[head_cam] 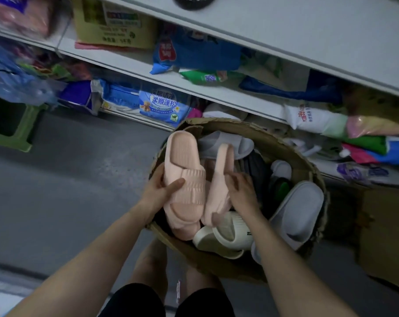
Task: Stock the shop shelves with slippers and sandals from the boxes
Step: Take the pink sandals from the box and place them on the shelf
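Note:
An open cardboard box [274, 143] stands on the floor below me, full of slippers. My left hand [162, 188] grips a pink slipper [182, 163] by its ribbed strap, sole side tilted up over the box. My right hand [239, 188] holds a second pink slipper [223, 165], turned on its edge beside the first. Under them lie a cream slipper [223, 241], a grey slipper [296, 213] at the right and another grey one [226, 143] at the back. A white shelf [285, 28] runs across the top with a black item [194, 2] on it.
Lower shelves [130, 60] hold packets, blue detergent bags [157, 106] and a cardboard carton [116, 21]. A green plastic stool [13, 126] stands at the left on the grey floor [68, 179]. Another brown box [386, 239] sits at the right. My knees are right under the slipper box.

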Demonstrator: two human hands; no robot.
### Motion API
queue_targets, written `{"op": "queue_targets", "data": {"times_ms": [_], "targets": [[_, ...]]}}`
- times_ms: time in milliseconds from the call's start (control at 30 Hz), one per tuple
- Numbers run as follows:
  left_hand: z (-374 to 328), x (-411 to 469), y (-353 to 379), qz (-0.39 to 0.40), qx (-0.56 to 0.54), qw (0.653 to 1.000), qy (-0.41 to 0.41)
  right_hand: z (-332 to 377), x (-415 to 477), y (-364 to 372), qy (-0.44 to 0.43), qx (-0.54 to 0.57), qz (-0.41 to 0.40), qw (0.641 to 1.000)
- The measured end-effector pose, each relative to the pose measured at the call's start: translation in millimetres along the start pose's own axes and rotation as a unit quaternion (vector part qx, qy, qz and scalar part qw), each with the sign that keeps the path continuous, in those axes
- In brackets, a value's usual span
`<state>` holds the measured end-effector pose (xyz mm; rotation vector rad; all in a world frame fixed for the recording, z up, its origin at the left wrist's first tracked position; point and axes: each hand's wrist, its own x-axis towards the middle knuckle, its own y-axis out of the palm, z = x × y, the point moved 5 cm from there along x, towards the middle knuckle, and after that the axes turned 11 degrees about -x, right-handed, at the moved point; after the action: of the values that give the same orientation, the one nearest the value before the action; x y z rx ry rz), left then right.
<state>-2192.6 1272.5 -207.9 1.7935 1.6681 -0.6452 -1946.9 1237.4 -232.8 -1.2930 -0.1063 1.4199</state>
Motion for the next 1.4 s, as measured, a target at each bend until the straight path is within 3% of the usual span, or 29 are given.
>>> {"op": "queue_targets", "data": {"times_ms": [67, 100, 167, 200, 333, 567, 767, 1000, 1233, 1400], "targets": [[9, 5, 2, 0.003, 0.040, 0.999, -0.013, -18, -3, -3, 0.093, 0.188, -0.057, 0.976], [11, 6, 2, 0.004, 0.063, 0.998, -0.016, -28, -3, 0, 0.146, 0.315, -0.062, 0.936], [15, 8, 2, 0.012, 0.103, 0.995, -0.008, -38, -3, 14, 0.224, 0.522, -0.034, 0.822], [14, 8, 3, 0.016, 0.117, 0.993, 0.000, -38, -4, 19, 0.237, 0.547, -0.008, 0.803], [12, 9, 3, 0.015, 0.139, 0.990, 0.005, -24, -1, 32, 0.146, 0.368, 0.131, 0.909], [1, 4, -5, 0.011, 0.073, 0.997, -0.009, -19, -17, 13, 0.094, 0.381, 0.196, 0.899], [-43, -16, 9, 0.052, -0.036, 0.998, -0.010, -4, -31, -43, 0.028, 0.439, 0.144, 0.887], [-116, -35, 47, 0.053, -0.072, 0.995, 0.048, 16, -41, -129, -0.068, 0.471, 0.056, 0.878], [-191, -28, 93, 0.108, -0.034, 0.986, 0.119, 41, -37, -217, -0.142, 0.462, -0.023, 0.875], [-259, 13, 120, 0.115, -0.018, 0.977, 0.182, 70, -1, -278, -0.142, 0.424, -0.136, 0.884]]}}
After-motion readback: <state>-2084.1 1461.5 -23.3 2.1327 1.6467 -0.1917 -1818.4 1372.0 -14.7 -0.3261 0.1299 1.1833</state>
